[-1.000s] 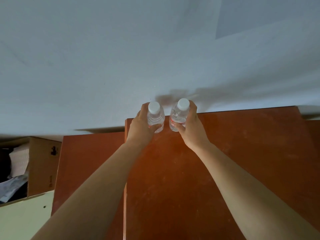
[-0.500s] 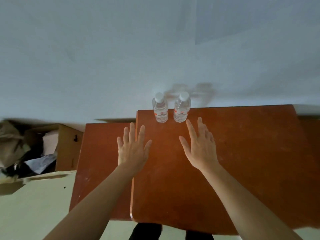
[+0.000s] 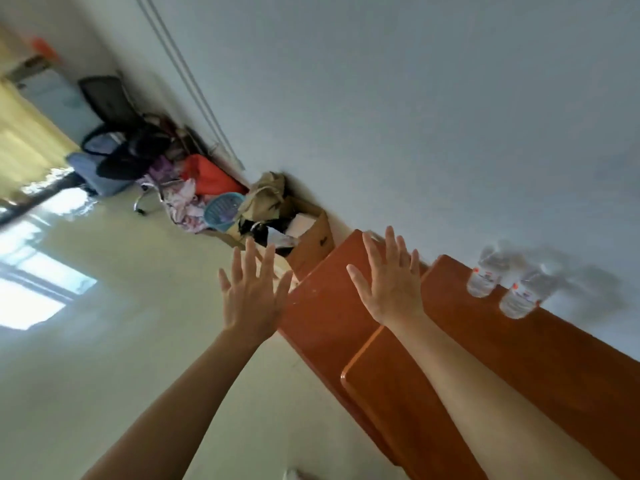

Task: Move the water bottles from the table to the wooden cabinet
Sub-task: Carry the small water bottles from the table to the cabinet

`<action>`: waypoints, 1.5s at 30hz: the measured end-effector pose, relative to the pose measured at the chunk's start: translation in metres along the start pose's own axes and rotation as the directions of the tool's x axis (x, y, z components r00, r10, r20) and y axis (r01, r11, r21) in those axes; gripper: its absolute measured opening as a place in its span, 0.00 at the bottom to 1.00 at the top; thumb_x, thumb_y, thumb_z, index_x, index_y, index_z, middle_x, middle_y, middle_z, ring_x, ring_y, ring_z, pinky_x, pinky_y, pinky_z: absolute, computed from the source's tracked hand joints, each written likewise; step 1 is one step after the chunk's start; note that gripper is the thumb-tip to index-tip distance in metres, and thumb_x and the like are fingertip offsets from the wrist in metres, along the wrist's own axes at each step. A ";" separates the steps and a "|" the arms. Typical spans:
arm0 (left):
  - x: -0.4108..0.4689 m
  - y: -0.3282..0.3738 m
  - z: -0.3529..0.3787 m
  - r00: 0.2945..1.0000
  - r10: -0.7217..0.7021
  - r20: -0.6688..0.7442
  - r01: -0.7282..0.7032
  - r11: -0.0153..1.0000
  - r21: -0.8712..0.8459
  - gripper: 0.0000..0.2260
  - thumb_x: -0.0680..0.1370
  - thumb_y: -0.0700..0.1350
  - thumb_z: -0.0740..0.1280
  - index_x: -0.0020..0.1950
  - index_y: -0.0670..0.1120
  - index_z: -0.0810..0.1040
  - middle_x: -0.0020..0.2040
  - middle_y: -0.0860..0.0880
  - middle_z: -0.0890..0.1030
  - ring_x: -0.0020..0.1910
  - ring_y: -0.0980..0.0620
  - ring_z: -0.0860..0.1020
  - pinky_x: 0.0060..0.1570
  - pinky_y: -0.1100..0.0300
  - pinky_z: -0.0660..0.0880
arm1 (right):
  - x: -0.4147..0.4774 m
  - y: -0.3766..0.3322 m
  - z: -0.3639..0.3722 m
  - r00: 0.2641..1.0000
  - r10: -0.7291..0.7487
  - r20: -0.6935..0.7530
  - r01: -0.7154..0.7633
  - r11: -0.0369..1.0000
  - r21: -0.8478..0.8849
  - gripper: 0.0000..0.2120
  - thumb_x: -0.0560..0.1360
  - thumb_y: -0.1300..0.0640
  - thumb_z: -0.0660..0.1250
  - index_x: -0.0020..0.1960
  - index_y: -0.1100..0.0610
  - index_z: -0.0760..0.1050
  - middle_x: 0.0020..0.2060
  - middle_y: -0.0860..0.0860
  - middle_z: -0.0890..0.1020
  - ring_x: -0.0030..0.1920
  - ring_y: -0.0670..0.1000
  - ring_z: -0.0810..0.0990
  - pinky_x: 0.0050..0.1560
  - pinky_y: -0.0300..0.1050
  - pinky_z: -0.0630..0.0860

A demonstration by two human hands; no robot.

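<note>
Two clear water bottles with white caps and red-marked labels, one (image 3: 483, 278) beside the other (image 3: 523, 295), stand together on the reddish wooden cabinet top (image 3: 540, 358) against the white wall. The view is tilted and blurred. My left hand (image 3: 250, 294) is spread open over the pale floor, left of the cabinet. My right hand (image 3: 389, 284) is spread open above the cabinet's lower left section (image 3: 325, 306), well left of the bottles. Neither hand holds anything.
A cardboard box (image 3: 308, 237) full of clutter stands just beyond the cabinet's left end. Further along the wall are a blue basket (image 3: 221, 209), clothes, bags and a black chair (image 3: 107, 102). Pale floor lies to the left.
Both hands let go of the bottles and drew back with fingers spread. The camera has swung left and tilted, so the bottles now sit at the right of the view.
</note>
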State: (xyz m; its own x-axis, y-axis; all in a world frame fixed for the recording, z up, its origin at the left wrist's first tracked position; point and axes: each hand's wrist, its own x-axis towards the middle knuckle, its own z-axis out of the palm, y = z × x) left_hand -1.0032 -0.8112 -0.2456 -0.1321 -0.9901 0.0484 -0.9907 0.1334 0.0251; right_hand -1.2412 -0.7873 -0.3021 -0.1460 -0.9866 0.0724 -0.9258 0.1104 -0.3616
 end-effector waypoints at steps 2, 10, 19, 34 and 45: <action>-0.021 -0.059 -0.030 0.989 -0.119 -0.085 0.121 0.993 0.009 0.30 0.83 0.64 0.44 0.81 0.51 0.57 0.83 0.44 0.53 0.81 0.38 0.53 0.74 0.32 0.57 | 0.011 -0.062 -0.009 0.991 -0.135 -0.003 0.135 0.991 0.005 0.34 0.81 0.30 0.42 0.82 0.45 0.43 0.82 0.59 0.46 0.81 0.63 0.50 0.78 0.66 0.49; -0.170 -0.307 -0.119 0.815 -0.434 -0.384 0.463 0.886 -0.020 0.30 0.83 0.63 0.47 0.80 0.48 0.62 0.81 0.40 0.57 0.79 0.37 0.56 0.72 0.31 0.60 | -0.022 -0.356 0.008 0.814 -0.569 -0.118 0.580 0.808 0.102 0.33 0.82 0.34 0.50 0.82 0.46 0.50 0.81 0.60 0.52 0.79 0.64 0.55 0.76 0.69 0.54; -0.454 -0.588 -0.155 0.454 -0.742 -0.494 0.826 0.558 -0.077 0.30 0.83 0.63 0.47 0.81 0.50 0.59 0.82 0.42 0.54 0.80 0.39 0.55 0.74 0.32 0.56 | -0.239 -0.722 0.116 0.479 -0.873 -0.089 0.862 0.448 0.240 0.33 0.81 0.34 0.51 0.81 0.47 0.56 0.80 0.61 0.56 0.77 0.64 0.62 0.74 0.68 0.58; -0.665 -0.887 -0.139 0.034 -0.890 -0.454 0.989 0.096 -0.115 0.32 0.83 0.64 0.44 0.79 0.47 0.62 0.80 0.39 0.59 0.79 0.37 0.58 0.71 0.30 0.59 | -0.441 -1.135 0.278 -0.020 -0.996 -0.090 0.907 -0.056 0.418 0.33 0.80 0.34 0.52 0.80 0.47 0.58 0.80 0.60 0.57 0.78 0.62 0.61 0.76 0.66 0.59; -0.767 -1.089 -0.170 -0.191 -0.867 -0.460 0.981 -0.184 -0.060 0.30 0.83 0.62 0.48 0.80 0.46 0.62 0.80 0.38 0.60 0.79 0.37 0.57 0.71 0.31 0.58 | -0.558 -1.398 0.342 -0.300 -0.946 -0.120 0.798 -0.318 0.512 0.34 0.80 0.33 0.48 0.80 0.48 0.57 0.80 0.59 0.54 0.79 0.61 0.58 0.77 0.65 0.54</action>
State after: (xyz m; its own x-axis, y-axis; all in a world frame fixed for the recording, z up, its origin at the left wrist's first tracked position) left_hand 0.1827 -0.1898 -0.1401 0.8988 0.0936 0.4282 0.0544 -0.9932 0.1030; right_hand 0.2537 -0.4319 -0.1549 0.8782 0.2055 0.4319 0.3562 -0.8837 -0.3036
